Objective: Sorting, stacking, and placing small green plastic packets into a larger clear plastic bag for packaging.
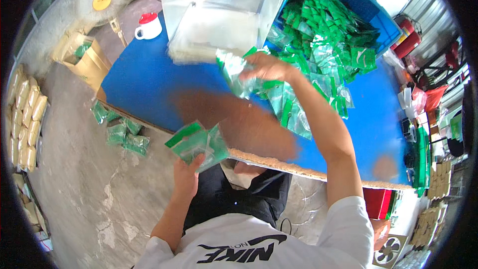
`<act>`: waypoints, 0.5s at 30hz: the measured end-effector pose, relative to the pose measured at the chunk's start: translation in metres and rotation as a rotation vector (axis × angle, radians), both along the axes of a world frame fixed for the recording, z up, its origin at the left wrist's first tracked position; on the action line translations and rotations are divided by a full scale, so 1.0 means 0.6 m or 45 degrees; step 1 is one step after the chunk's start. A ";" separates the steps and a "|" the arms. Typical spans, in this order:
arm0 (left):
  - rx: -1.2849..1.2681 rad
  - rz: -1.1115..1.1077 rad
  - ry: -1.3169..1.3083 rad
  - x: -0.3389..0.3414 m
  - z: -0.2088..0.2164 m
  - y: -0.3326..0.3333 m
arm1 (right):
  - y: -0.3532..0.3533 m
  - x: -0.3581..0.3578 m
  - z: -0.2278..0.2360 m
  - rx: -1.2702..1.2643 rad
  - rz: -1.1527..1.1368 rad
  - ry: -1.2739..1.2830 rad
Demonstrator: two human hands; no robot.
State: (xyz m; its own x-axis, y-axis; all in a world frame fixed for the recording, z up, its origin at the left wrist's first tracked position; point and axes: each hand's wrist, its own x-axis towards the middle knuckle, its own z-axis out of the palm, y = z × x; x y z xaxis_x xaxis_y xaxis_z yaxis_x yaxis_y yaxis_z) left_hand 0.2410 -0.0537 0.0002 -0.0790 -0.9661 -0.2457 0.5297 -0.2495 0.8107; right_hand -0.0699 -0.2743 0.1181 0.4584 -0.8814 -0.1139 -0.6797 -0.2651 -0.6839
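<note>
Close to the table's front edge, my left hand (187, 175) is closed on a few clear plastic packets with green tops (199, 144), the thumb over their lower part. My right hand (266, 67) reaches out over the blue table and grips a clear packet (233, 72), slightly blurred. Under and beside the right forearm lie loose green-topped packets (294, 112), spilling from a large heap (328, 25) in a blue bin at the far right. What is inside the packets is too small to make out.
A clear-walled box (219, 25) stands at the back of the blue table (144, 77), beside a white mug with a red lid (148, 26). On the floor at left are bundled green packets (124, 134), a paper sack (87, 62) and a fan (102, 1).
</note>
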 end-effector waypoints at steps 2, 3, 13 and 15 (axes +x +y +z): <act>0.030 -0.016 0.014 0.000 0.011 -0.003 | -0.001 -0.005 0.047 0.235 -0.166 -0.113; 0.023 -0.042 0.027 -0.007 0.012 -0.010 | -0.030 -0.051 0.022 0.088 -0.091 0.147; 0.244 -0.217 0.184 -0.008 0.003 0.020 | 0.008 -0.037 0.012 -0.445 -0.118 0.929; 0.310 -0.241 0.202 -0.020 0.004 0.021 | 0.040 -0.025 0.046 -0.690 -0.091 0.571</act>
State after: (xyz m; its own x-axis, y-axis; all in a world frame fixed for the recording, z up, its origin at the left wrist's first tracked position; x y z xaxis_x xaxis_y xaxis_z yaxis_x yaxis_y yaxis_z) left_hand 0.2290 -0.0412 0.0025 -0.3066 -0.8452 -0.4378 0.5702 -0.5314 0.6265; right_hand -0.0848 -0.2505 0.1456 0.4089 -0.8937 0.1849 -0.8935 -0.4332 -0.1183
